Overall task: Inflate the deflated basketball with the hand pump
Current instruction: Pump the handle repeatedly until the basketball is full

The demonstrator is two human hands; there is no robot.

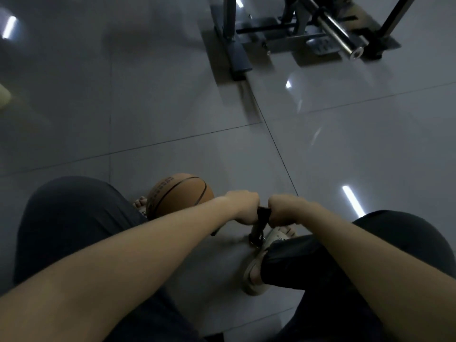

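basketball [179, 195] on the floor [172, 114], left hand [243, 207] and right hand [283, 209] both fisted around the black pump handle [263, 214]

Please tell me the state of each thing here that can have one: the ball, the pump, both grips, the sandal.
left grip: curled round the left end of the pump handle.
right grip: curled round the right end.
pump: upright on the floor.
basketball: on the floor, looks round; valve hidden.
sandal: worn, beside the pump's base.
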